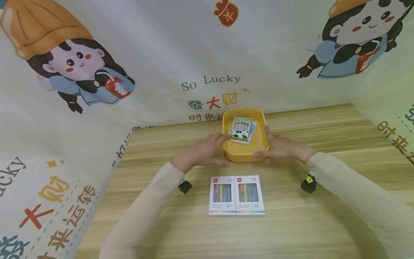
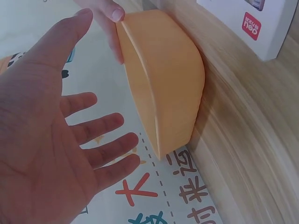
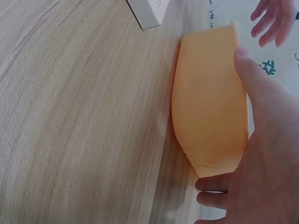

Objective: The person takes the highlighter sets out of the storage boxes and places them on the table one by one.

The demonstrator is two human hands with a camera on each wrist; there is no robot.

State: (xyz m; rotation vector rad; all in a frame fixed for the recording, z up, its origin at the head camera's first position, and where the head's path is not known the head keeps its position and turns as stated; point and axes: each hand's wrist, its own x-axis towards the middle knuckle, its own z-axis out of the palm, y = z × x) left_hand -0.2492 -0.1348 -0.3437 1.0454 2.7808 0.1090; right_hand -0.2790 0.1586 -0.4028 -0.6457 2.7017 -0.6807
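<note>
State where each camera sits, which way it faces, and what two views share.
Head: on the head, facing forward and down at the yellow bin and two white boxes; left hand, right hand and sleeves show.
Left wrist: on that wrist, facing past the left hand at the bin; right hand shows at top.
Right wrist: on that wrist, facing the bin's outside; right hand at its rim, left hand at top right.
Shared by both wrist views: the bin, a white box's corner.
</note>
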